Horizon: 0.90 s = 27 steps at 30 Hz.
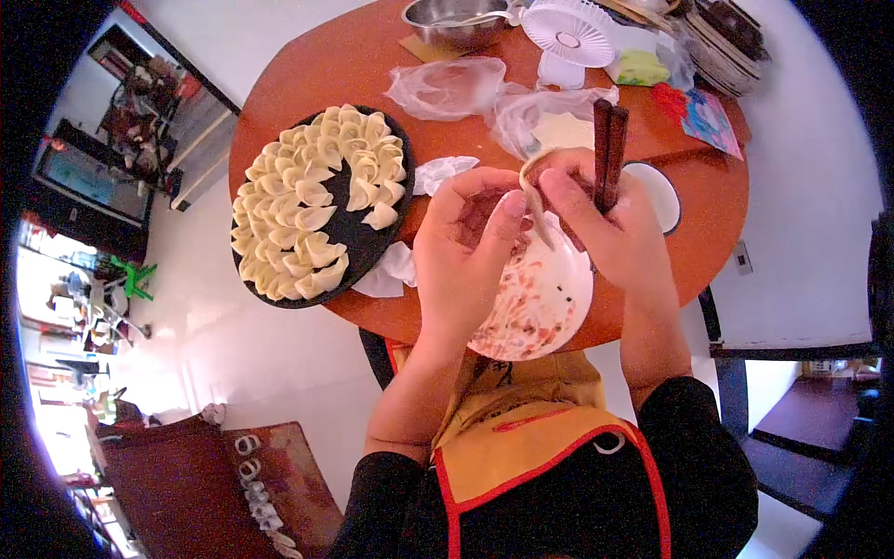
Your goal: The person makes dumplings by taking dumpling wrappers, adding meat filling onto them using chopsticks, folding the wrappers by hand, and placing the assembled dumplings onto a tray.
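Note:
Between both hands, above the plate, is a pale folded dumpling [535, 191], seen nearly edge-on. My left hand [470, 247] pinches it from the left, with the thumb close to its lower part. From the other side, my right hand [605, 210] pinches its upper edge with thumb and fingers. A pair of dark brown chopsticks [610, 149] stands up out of that same right hand. Below them lies a white plate [568, 317] smeared with reddish filling. To the left, many shaped dumplings [289, 200] sit in curved rows on a round black tray [372, 252].
On the round brown table [307, 61] stand a metal bowl [456, 33] and a small white fan [568, 37]. Clear plastic bags [447, 88] and crumpled white tissues [442, 172] lie nearby. A white round dish [656, 196] is beyond my right hand.

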### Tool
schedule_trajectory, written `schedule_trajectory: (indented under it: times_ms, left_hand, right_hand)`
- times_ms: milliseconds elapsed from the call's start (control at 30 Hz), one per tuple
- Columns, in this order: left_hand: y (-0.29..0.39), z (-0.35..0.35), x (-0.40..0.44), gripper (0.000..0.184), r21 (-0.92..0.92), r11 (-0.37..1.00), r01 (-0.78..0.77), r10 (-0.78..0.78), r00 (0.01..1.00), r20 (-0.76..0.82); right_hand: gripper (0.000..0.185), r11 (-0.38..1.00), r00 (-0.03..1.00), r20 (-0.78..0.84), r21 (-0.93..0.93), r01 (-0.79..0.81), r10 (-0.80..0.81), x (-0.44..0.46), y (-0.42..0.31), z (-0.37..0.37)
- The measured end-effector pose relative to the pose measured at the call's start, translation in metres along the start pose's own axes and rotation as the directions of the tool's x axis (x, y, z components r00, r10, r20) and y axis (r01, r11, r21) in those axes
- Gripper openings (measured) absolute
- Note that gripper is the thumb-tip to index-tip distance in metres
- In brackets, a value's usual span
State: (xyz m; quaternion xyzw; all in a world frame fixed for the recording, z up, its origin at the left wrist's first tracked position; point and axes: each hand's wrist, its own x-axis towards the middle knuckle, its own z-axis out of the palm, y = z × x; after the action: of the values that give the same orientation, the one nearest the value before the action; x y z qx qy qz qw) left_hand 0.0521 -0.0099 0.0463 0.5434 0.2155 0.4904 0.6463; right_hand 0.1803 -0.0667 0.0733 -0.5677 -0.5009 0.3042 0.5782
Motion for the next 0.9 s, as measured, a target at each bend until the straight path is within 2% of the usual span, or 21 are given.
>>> schedule_trajectory:
  times_ms: [67, 100, 133, 233, 333, 433, 567, 667, 733, 833, 900]
  left_hand:
    - [0.004, -0.002, 0.000, 0.019, -0.016, 0.998, 0.061, -0.061, 0.998, -0.003]
    - [0.004, -0.003, 0.000, 0.019, -0.033, 0.992, 0.122, -0.123, 0.992, -0.005]
    - [0.003, -0.005, 0.000, 0.019, -0.035, 0.992, 0.124, -0.125, 0.992, -0.006]
    - [0.002, -0.006, 0.000, 0.019, -0.041, 0.995, 0.090, -0.089, 0.996, 0.023]
    - [0.002, -0.006, 0.001, 0.019, -0.068, 0.995, 0.068, -0.066, 0.997, 0.035]
    - [0.000, -0.007, 0.002, 0.018, -0.043, 0.998, 0.053, -0.051, 0.998, 0.040]
    - [-0.001, -0.005, 0.001, 0.017, 0.006, 1.000, -0.001, 0.001, 0.999, 0.043]
    - [0.000, -0.005, 0.001, 0.015, 0.046, 0.999, -0.007, 0.005, 0.999, 0.037]
    - [0.002, -0.005, 0.001, 0.015, 0.064, 0.998, -0.003, 0.001, 0.999, 0.036]
    - [0.004, -0.007, 0.004, 0.014, 0.101, 0.993, 0.065, -0.069, 0.997, 0.036]
    - [0.000, -0.008, 0.005, 0.012, -0.028, 0.990, 0.141, -0.141, 0.990, 0.005]
  right_hand:
    - [0.019, 0.996, 0.997, 0.033, 0.067, -0.065, 0.063, -0.001, -0.001, 0.000]
    - [0.020, 1.000, 1.000, 0.018, -0.028, 0.005, -0.005, -0.002, 0.000, 0.000]
    - [0.020, 0.990, 0.997, 0.009, -0.122, 0.074, -0.073, -0.002, 0.002, 0.001]
    - [0.020, 0.991, 0.992, -0.004, -0.032, 0.127, -0.127, -0.001, 0.010, 0.003]
    - [0.020, 0.986, 0.988, -0.017, -0.071, 0.153, -0.155, -0.002, 0.010, 0.002]
    - [0.019, 0.995, 0.994, 0.044, -0.005, 0.098, -0.098, -0.003, 0.009, 0.003]
    - [0.016, 0.990, 0.995, 0.031, 0.106, 0.088, -0.092, -0.002, 0.011, 0.005]
    - [0.013, 0.993, 0.992, 0.029, -0.003, 0.122, -0.122, -0.001, 0.010, 0.003]
    - [0.011, 0.995, 0.996, 0.046, -0.060, 0.081, -0.079, -0.002, 0.010, 0.000]
    - [0.015, 0.999, 1.000, -0.008, -0.032, 0.020, -0.020, 0.000, 0.008, -0.001]
    - [0.016, 0.996, 0.998, -0.024, -0.069, 0.058, -0.060, 0.003, 0.016, -0.004]
